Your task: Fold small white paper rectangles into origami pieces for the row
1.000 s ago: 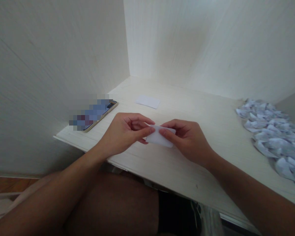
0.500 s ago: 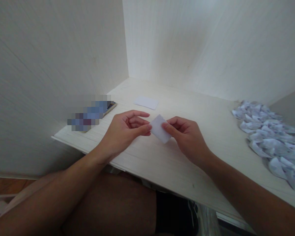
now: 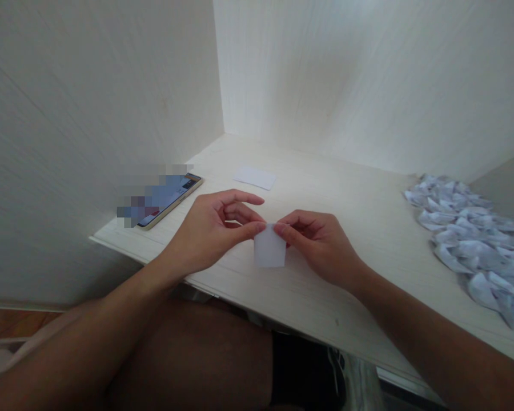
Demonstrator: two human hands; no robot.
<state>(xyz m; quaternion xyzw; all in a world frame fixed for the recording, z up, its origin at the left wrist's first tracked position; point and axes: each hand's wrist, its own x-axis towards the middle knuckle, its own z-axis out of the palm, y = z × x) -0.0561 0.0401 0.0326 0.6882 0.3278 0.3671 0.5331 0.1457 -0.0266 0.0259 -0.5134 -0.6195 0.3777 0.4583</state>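
A small white square of paper (image 3: 269, 248) hangs between my hands, above the front half of the white desk. My left hand (image 3: 223, 228) pinches its upper left corner between thumb and fingers, with the index finger stretched out over the top. At the upper right corner, my right hand (image 3: 319, 242) grips the paper with the thumb in front and the curled fingers behind. Whether the square is folded in layers, I cannot tell. Beyond my hands a flat white sheet of paper (image 3: 255, 177) lies on the desk.
A phone (image 3: 171, 200), its screen partly blurred out, lies by the left wall. Along the right side, several crumpled or folded white paper pieces (image 3: 471, 240) sit in a long heap. Panels enclose the desk (image 3: 351, 177) at left, back and right.
The paper square has turned from a diamond position to hanging upright, slightly lower. My right hand has shifted its grip left, nearer my left thumb.
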